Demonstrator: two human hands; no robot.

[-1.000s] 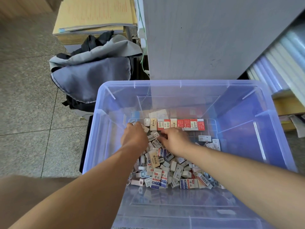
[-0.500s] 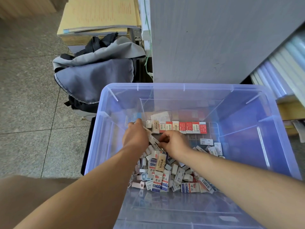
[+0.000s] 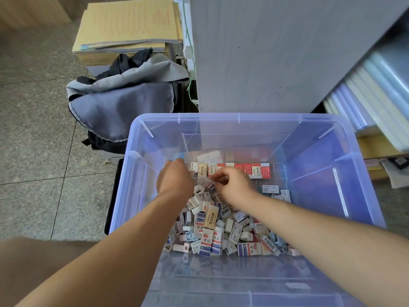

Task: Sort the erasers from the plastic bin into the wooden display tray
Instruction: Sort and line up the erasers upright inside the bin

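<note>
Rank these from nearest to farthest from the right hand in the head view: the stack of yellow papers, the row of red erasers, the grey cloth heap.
From the right hand:
1. Row of red erasers: just beyond it, inside the plastic bin.
2. Grey cloth heap: on the floor, beyond the bin's far left corner.
3. Stack of yellow papers: farthest, behind the heap.

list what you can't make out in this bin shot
Head view only.
- Left hand: fingertips hidden behind its own back.
- Right hand: its pinch, if any, is blurred.
- Erasers: print too small to read.
- Bin: near wall cut off by the bottom edge.
- Tray: not in frame.
</note>
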